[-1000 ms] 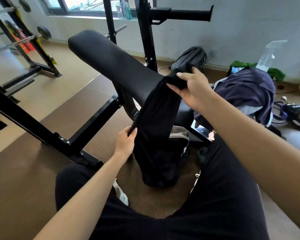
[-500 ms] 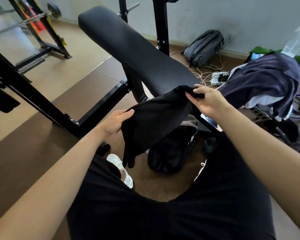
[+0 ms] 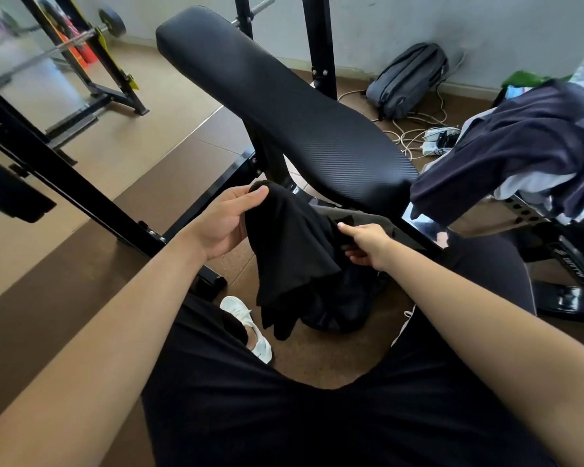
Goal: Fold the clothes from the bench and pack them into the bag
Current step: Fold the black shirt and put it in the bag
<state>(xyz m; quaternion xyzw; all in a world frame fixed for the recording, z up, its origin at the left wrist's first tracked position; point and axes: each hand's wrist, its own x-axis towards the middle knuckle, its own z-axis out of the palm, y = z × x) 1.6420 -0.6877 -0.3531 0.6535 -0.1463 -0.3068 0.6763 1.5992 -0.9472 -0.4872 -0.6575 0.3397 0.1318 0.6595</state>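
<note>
Black garment [image 3: 290, 251] hung in front of near end of bench [image 3: 283, 106], lower than pad. Left hand [image 3: 230, 220] pinched its top corner, thumb against fingers. Right hand [image 3: 368, 244] gripped opposite edge, fingers curled into cloth. Black bag [image 3: 347, 308] sat on floor below same bench end. Navy clothes pile [image 3: 519, 146] lay right of bench; grey backpack [image 3: 408, 79] lay beyond bench, by wall.

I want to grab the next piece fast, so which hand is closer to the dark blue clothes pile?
Right. The right hand, pinching the black garment, sits below-left of the dark blue clothes pile; the left hand grips the garment's far side, farther left.
</note>
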